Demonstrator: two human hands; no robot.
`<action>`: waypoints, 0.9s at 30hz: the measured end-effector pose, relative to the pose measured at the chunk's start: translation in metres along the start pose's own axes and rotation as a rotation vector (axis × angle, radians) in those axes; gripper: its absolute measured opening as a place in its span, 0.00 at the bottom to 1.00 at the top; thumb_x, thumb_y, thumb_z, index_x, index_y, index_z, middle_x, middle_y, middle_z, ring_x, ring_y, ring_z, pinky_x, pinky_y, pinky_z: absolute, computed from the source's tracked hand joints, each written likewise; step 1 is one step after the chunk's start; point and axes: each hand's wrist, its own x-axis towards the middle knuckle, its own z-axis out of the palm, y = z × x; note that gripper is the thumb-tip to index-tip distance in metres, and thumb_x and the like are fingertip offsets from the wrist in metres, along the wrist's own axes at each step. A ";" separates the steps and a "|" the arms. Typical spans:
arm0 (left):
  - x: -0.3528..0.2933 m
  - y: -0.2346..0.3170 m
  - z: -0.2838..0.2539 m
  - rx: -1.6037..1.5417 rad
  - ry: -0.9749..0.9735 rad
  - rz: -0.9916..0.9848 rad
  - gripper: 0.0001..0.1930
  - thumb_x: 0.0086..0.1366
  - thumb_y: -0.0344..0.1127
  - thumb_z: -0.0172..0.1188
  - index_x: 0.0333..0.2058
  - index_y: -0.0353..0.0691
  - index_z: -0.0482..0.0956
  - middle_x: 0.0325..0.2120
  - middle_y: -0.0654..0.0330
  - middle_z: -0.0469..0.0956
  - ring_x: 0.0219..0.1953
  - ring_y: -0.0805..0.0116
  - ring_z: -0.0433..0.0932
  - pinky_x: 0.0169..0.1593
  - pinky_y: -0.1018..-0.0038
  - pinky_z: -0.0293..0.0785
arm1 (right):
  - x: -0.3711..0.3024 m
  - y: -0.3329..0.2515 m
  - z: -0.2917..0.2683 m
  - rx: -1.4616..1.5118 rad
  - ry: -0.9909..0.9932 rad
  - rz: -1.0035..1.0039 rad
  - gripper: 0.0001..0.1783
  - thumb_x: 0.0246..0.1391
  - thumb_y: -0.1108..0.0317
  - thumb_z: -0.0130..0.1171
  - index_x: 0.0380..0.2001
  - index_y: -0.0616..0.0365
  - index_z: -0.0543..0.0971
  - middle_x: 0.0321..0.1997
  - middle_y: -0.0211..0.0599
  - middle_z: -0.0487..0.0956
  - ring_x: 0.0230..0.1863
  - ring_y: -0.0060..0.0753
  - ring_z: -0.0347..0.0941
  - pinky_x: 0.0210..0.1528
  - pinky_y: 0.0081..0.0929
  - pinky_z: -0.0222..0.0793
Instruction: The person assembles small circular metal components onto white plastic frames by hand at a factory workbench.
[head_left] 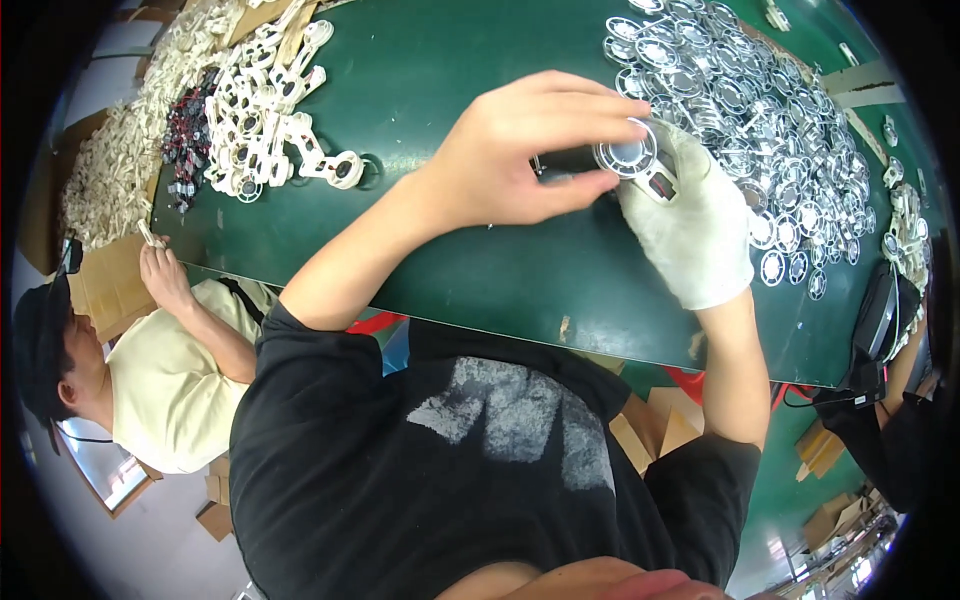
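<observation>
Black shirt closest. Left hand: grip pinching a silver-rimmed disc; gloved right hand, grip wrapped round its white handle, over the tabletop beside the silver pile. Risk: slick glove fabric could slip, or uneven thumb pressure tilt the disc.

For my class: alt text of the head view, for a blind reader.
A bare left hand and gloved right hand hold a round silver-ringed part above a green table; white parts are piled at left, silver rings heaped at right.
</observation>
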 end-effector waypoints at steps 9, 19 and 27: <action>-0.019 -0.017 0.002 0.047 -0.076 0.131 0.28 0.54 0.35 0.74 0.54 0.37 0.80 0.53 0.53 0.82 0.49 0.55 0.84 0.50 0.67 0.82 | -0.004 0.000 0.002 -0.172 -0.107 0.035 0.22 0.51 0.59 0.72 0.49 0.52 0.82 0.32 0.42 0.85 0.32 0.45 0.83 0.33 0.36 0.79; -0.019 -0.007 0.010 -0.063 -0.043 0.029 0.27 0.56 0.35 0.73 0.55 0.34 0.79 0.52 0.51 0.83 0.50 0.53 0.84 0.49 0.68 0.82 | -0.002 -0.016 -0.009 0.030 -0.198 0.193 0.18 0.53 0.58 0.69 0.43 0.57 0.83 0.35 0.40 0.86 0.35 0.39 0.84 0.37 0.33 0.78; -0.019 0.009 0.010 -0.260 -0.181 0.053 0.49 0.59 0.30 0.72 0.72 0.31 0.49 0.59 0.36 0.75 0.59 0.42 0.77 0.59 0.55 0.76 | 0.006 -0.011 -0.018 0.388 -0.562 0.354 0.20 0.59 0.50 0.64 0.39 0.58 0.82 0.24 0.43 0.79 0.27 0.41 0.77 0.33 0.36 0.71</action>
